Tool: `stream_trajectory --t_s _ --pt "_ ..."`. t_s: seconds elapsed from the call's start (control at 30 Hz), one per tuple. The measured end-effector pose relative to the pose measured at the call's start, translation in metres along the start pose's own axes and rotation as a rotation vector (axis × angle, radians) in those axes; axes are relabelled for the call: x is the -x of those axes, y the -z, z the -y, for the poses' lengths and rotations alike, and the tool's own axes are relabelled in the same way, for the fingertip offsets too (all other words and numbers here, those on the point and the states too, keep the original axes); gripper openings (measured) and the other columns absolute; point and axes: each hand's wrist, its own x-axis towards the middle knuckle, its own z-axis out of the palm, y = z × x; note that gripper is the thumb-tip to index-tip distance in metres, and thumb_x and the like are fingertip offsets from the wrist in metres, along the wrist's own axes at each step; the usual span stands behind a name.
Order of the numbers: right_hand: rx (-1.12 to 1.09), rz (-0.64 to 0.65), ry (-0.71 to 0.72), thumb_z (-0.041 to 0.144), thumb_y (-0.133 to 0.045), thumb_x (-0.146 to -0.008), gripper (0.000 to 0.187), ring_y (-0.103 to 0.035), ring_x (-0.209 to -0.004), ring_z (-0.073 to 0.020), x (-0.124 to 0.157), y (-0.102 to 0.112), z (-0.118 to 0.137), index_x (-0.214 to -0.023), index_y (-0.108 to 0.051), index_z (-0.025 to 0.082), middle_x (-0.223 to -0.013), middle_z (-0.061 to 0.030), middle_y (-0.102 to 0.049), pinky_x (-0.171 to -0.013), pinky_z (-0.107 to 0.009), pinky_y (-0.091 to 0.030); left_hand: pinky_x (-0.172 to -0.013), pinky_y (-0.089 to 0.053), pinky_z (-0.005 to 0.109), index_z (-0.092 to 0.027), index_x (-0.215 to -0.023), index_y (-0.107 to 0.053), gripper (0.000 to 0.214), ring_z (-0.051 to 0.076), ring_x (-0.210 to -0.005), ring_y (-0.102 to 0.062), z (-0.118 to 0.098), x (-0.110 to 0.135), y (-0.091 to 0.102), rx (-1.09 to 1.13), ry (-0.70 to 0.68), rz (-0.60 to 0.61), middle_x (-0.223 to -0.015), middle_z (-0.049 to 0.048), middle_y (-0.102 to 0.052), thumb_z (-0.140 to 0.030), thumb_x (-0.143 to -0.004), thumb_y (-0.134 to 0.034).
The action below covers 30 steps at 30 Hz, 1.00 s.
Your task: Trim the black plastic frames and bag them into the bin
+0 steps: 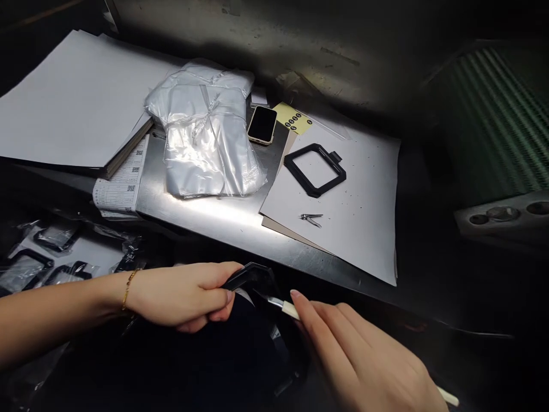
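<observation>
My left hand [189, 297], with a gold bracelet at its wrist, is closed round one side of a black plastic frame [253, 272]. Much of that frame fades into the dark area below the bench. A long, cream-handled trimming knife [290, 309] is gripped in my right hand [364, 355]. Its metal tip meets or nearly meets the inner edge of the frame; exact contact cannot be made out. Another black plastic frame [315, 190] lies flat on the white sheets [369, 223] on the bench, with small metal nail clippers [311, 218] in front of it.
On the metal bench [201, 223] lie a tied stack of clear plastic bags [206, 143], a phone [262, 125] and a yellow sticker sheet [295, 118]. A thick stack of white sheets [81, 103] stands at the left. Bagged black frames [55, 257] sit lower left.
</observation>
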Motion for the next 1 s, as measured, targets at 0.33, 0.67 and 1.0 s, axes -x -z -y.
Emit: stream_trajectory --t_s 0.33,0.67,1.0 --pt "0.113 -0.007 0.061 -0.003 -0.033 -0.076 0.030 -0.054 -0.051 -0.0154 -0.013 0.001 -0.002 -0.094 -0.057 0.001 -0.058 -0.0074 -0.060 -0.040 -0.027 -0.035 -0.031 -0.024 0.010 -0.022 -0.082 -0.040 0.011 0.000 -0.036 -0.030 0.000 0.000 0.000 0.015 0.043 -0.008 -0.069 -0.0068 -0.042 -0.029 -0.084 -0.032" --pt "0.106 0.155 0.173 -0.005 -0.031 -0.068 0.038 -0.052 -0.047 -0.0137 -0.017 0.001 -0.001 -0.096 -0.056 0.000 -0.056 -0.0051 -0.054 -0.039 -0.025 -0.040 -0.036 -0.025 0.011 -0.025 -0.113 -0.031 0.031 0.002 -0.043 -0.034 0.012 0.001 -0.001 0.051 0.172 -0.081 -0.072 -0.0040 -0.043 -0.026 -0.083 -0.033" --pt "0.116 0.196 0.114 -0.006 -0.029 -0.067 0.039 -0.051 -0.047 -0.0129 -0.007 0.008 0.006 -0.095 -0.054 0.001 -0.057 -0.0040 -0.053 -0.039 -0.024 -0.041 -0.039 -0.025 0.014 -0.026 -0.118 -0.028 0.037 0.004 -0.046 -0.033 0.007 0.006 -0.004 0.013 0.223 -0.069 -0.075 -0.0026 -0.044 -0.031 -0.082 -0.034"
